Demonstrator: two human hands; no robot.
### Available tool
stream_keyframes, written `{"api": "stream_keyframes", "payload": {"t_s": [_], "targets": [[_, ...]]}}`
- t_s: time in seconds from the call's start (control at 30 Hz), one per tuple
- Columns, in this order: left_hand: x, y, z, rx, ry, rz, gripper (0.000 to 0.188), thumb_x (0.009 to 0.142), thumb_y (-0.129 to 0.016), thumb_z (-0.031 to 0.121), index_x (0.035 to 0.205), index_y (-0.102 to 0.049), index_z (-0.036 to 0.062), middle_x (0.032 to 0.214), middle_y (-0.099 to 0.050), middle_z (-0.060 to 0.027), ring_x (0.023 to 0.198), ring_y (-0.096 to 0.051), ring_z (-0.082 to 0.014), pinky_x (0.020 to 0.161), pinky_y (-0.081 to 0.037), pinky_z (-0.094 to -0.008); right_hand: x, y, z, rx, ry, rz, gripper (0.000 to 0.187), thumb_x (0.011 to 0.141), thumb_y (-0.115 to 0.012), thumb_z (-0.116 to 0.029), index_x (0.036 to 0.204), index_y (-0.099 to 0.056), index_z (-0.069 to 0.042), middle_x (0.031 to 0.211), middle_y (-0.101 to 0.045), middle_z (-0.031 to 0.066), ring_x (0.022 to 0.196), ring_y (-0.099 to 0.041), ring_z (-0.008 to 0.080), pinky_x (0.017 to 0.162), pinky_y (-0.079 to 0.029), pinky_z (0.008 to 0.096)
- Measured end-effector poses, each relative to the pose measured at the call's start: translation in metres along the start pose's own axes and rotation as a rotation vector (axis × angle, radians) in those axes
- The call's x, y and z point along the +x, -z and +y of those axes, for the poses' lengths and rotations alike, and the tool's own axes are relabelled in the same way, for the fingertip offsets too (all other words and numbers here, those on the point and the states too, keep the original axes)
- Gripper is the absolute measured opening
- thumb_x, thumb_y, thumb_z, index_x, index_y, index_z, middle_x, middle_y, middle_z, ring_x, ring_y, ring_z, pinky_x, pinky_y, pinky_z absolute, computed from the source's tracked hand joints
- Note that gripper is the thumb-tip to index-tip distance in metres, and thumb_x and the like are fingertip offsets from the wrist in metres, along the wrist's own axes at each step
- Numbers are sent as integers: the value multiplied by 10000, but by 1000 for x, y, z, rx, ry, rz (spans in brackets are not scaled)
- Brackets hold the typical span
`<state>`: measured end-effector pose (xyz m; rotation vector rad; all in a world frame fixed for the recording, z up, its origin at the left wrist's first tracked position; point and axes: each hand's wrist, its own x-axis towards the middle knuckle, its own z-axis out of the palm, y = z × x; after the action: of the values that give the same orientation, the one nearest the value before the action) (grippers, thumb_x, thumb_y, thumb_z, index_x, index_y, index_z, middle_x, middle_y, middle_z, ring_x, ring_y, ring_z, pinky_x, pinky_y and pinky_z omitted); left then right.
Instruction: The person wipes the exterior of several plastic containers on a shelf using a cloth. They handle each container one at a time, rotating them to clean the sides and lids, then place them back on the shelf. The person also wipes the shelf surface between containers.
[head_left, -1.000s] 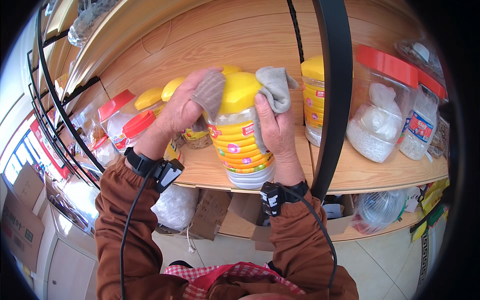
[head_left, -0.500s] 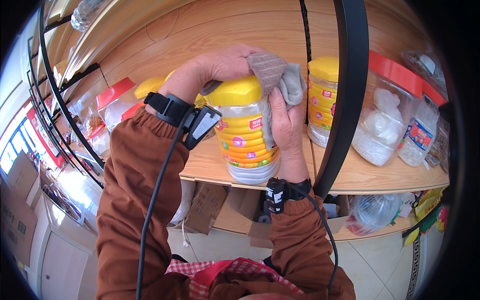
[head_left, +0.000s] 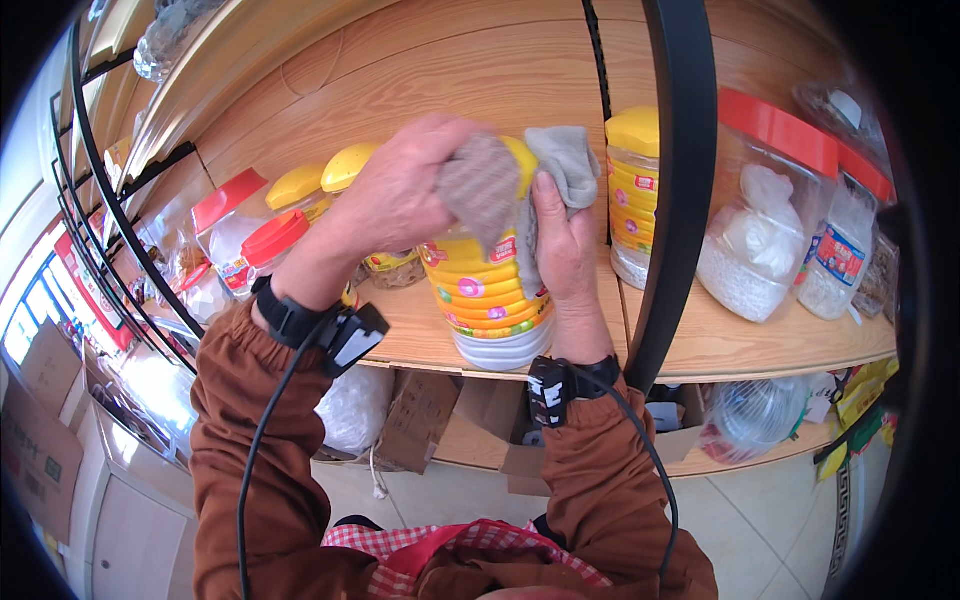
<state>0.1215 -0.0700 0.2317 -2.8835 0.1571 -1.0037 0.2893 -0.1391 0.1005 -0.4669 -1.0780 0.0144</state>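
A large plastic jar [head_left: 490,311] with a yellow ribbed label and white base stands upright near the shelf's front edge. Its yellow lid [head_left: 522,155] is mostly covered by a grey-brown cloth [head_left: 484,190]. My left hand [head_left: 405,185] is closed on the striped part of this cloth, at the left front of the lid; its fingertips are hidden. My right hand [head_left: 568,245] clasps the jar's right side over a grey part of the cloth, thumb upward. Whether the two parts are one cloth I cannot tell.
A black upright post [head_left: 682,180] stands right of my right hand. Beyond it are a similar yellow jar [head_left: 633,190] and a red-lidded jar [head_left: 765,225] holding white grains. More lidded jars line the left, including a red-lidded one [head_left: 275,238]. Cardboard boxes [head_left: 418,415] sit below.
My left hand has come from behind the lid to its left front, pulling the striped cloth part with it. My right hand remains at the jar's right side.
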Motion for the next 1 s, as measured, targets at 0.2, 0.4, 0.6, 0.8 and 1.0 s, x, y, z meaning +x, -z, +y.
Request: {"api": "stream_keyframes", "payload": {"t_s": [0.2,0.4,0.6,0.8,1.0], "targets": [[65,-10,3,37,105,-313,453,977,-698,355,1296,-667,35,1188,-733,-208,1166,-677,-402,984,-544,-443,-1,4,-5,-193,-51,20,415,1107,-592,-161,1490,-543,-10,1449,-630,94,1305,-598,206,1118,-456,345],[75,-1,-23,-198,296,-392,533,996,-674,370,1423,-642,52,1385,-701,-165,1286,-654,-295,1089,-506,-394,2,-1,-11,-133,35,3,427,1104,-608,-328,1370,-613,6,1282,-699,128,1170,-657,222,1012,-505,360],[61,11,-33,-163,342,-361,491,1023,-620,355,1422,-644,70,1392,-692,-149,1275,-634,-275,1087,-491,-379,0,1,-10,-143,-32,-20,446,1113,-587,-379,1351,-617,-3,1248,-696,117,1164,-652,208,1007,-502,352],[16,1,-43,-606,567,-62,448,1072,-609,327,1418,-649,44,1376,-689,-93,1250,-649,-193,1086,-508,-338,-3,0,-8,-45,-144,-44,482,1114,-580,-415,1370,-599,-7,1269,-683,102,1190,-634,200,1036,-491,342],[-42,-57,-67,-906,470,506,496,1104,-555,373,1480,-551,50,1392,-640,-101,1276,-591,-182,1083,-485,-348,-2,-2,-9,33,-124,-51,492,1114,-577,-418,1372,-598,0,1282,-683,104,1197,-628,188,1052,-483,336]]}}
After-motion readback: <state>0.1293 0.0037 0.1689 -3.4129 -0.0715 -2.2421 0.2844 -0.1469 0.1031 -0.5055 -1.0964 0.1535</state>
